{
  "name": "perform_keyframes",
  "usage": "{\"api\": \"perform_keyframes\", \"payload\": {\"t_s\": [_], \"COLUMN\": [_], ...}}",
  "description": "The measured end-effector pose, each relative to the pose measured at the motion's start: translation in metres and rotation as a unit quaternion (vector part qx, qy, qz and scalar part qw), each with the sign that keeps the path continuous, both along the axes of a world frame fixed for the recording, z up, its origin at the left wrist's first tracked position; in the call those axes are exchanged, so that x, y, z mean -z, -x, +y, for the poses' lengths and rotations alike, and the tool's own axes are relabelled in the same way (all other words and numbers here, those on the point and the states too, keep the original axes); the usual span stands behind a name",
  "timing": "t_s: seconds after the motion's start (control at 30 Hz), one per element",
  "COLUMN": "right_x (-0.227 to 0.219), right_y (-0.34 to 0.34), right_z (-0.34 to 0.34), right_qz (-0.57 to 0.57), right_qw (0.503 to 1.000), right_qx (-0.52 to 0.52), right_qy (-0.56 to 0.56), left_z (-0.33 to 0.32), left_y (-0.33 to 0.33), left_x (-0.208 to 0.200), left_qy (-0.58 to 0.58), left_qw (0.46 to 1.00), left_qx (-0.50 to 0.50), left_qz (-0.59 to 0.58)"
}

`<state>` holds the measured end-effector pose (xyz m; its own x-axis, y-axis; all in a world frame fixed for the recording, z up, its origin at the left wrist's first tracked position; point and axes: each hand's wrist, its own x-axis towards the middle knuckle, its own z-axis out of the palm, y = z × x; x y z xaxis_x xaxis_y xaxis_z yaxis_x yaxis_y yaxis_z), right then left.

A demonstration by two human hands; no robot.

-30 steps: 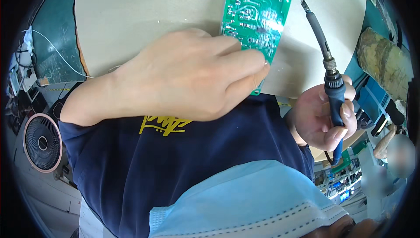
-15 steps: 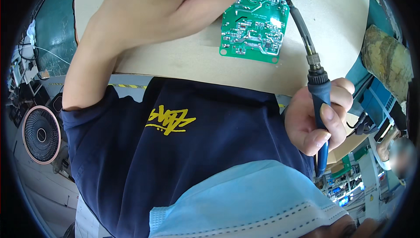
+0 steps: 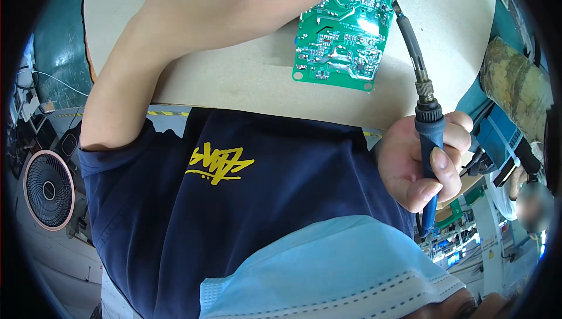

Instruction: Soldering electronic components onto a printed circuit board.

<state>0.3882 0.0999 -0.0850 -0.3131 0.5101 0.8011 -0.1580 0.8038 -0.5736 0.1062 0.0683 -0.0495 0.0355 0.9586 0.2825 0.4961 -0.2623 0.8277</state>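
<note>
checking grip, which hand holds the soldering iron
The right hand, closed around the soldering iron's dark handle; the left hand is over the green circuit board.

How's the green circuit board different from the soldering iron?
The circuit board is flat and broad, but the soldering iron is long and thin. The circuit board is green with silvery patches; the soldering iron has a dark blue handle. The left hand partly covers the circuit board, while the right hand grips the soldering iron. Both have metal parts.
</note>
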Motion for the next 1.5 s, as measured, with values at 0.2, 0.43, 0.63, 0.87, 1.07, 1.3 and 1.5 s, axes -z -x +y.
{"api": "perform_keyframes", "payload": {"t_s": [0.2, 0.43, 0.63, 0.87, 1.07, 1.3, 1.5], "right_x": [-0.002, -0.003, -0.004, -0.002, -0.002, -0.002, -0.003], "right_y": [0.001, 0.005, 0.004, 0.005, 0.004, 0.005, 0.004], "right_z": [-0.004, -0.003, 0.005, -0.002, -0.001, -0.001, 0.001], "right_qz": [-0.026, -0.020, -0.029, -0.021, -0.025, -0.019, -0.023], "right_qw": [0.999, 0.999, 0.999, 0.999, 0.999, 0.999, 1.000], "right_qx": [0.028, 0.032, -0.023, 0.023, 0.024, 0.020, 0.002], "right_qy": [0.023, 0.019, -0.011, 0.018, 0.022, 0.025, 0.021], "left_z": [0.006, 0.007, 0.009, 0.008, 0.010, 0.008, 0.009], "left_y": [-0.003, 0.001, 0.000, 0.000, -0.001, 0.000, -0.002], "left_x": [0.009, 0.022, 0.026, 0.020, 0.018, 0.018, 0.017], "left_qy": [-0.135, -0.162, -0.182, -0.164, -0.181, -0.168, -0.184], "left_qw": [0.990, 0.986, 0.983, 0.985, 0.981, 0.984, 0.981], "left_qx": [0.022, 0.023, 0.022, 0.038, 0.042, 0.038, 0.037], "left_qz": [0.022, 0.031, 0.029, 0.039, 0.046, 0.040, 0.052]}}
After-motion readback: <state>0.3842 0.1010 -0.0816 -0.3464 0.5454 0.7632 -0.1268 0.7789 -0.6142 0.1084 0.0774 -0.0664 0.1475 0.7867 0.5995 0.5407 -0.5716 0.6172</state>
